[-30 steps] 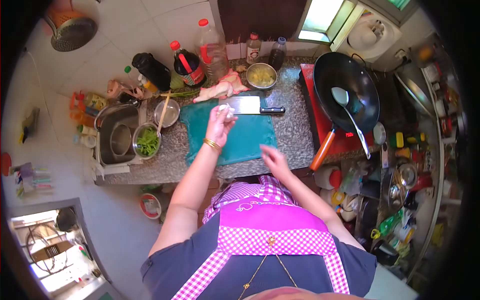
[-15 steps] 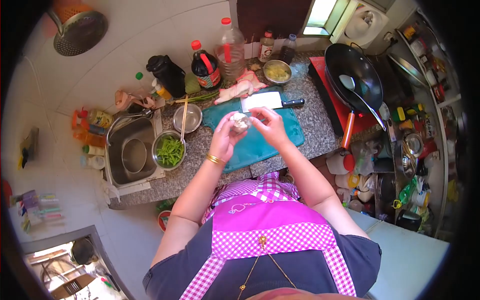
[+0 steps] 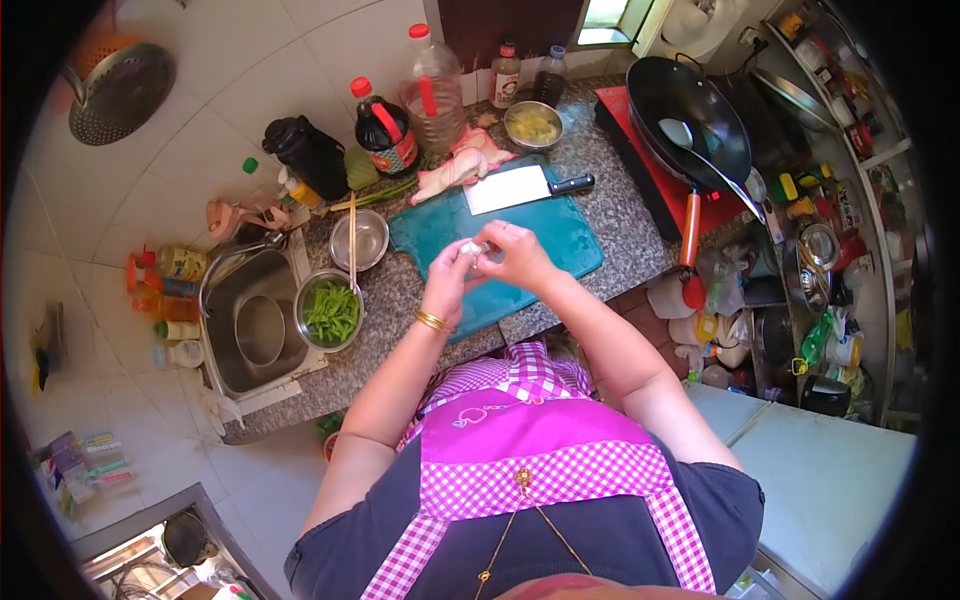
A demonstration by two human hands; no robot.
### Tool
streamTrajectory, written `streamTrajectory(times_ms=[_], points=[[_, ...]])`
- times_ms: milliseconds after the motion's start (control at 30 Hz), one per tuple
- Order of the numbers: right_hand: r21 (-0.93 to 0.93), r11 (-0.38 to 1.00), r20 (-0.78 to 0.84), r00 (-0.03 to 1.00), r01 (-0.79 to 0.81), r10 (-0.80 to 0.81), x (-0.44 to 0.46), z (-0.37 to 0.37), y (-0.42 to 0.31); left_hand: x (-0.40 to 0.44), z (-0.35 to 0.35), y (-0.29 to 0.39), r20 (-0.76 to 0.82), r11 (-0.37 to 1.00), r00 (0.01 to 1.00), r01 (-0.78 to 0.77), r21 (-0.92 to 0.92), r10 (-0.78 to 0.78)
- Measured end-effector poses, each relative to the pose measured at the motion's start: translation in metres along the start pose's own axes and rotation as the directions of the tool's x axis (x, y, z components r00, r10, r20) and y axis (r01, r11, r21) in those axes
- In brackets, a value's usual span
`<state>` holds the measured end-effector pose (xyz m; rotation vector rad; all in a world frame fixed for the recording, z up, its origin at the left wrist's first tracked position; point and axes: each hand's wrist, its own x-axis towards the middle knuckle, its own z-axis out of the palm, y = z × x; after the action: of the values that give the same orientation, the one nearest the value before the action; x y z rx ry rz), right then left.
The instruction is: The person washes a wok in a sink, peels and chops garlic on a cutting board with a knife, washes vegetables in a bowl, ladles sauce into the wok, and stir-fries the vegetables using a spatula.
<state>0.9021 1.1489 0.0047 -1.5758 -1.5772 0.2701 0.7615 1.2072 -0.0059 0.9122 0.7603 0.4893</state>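
A whitish garlic bulb (image 3: 471,249) is pinched between my two hands above the cutting board, largely covered by the fingers. My left hand (image 3: 449,277) closes round it from the left, and the fingertips of my right hand (image 3: 519,257) press on it from the other side. Beneath them lies the teal cutting board (image 3: 555,235). On the board's far part rests a cleaver (image 3: 510,190), its black handle pointing right. A pink-edged cloth (image 3: 455,172) lies against the board's back edge.
Left of the board stand an empty metal bowl (image 3: 368,240) and a bowl of cut greens (image 3: 331,312) with chopsticks across it, beside the sink (image 3: 225,345). Bottles (image 3: 385,140) line the wall. A bowl of yellowish pieces (image 3: 533,125) sits behind; a wok (image 3: 640,110) stands right.
My hands have drawn closer together round the garlic bulb, covering more of it. The right hand's fingers now bend in against it. The camera view has shifted slightly.
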Motion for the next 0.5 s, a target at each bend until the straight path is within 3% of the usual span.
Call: streamTrajectory(times_ms=[267, 500], points=[[-0.092, 0.995, -0.094, 0.995, -0.039, 0.031, -0.017, 0.017, 0.007, 0.003, 0.006, -0.021, -0.036, 0.985, 0.996, 0.076, -0.154, -0.082], [0.026, 0.99, -0.159, 0.977, -0.139, 0.142, -0.023, 0.031, 0.012, 0.01, 0.005, -0.031, -0.068, 0.994, 0.996, 0.05, -0.095, -0.056]])
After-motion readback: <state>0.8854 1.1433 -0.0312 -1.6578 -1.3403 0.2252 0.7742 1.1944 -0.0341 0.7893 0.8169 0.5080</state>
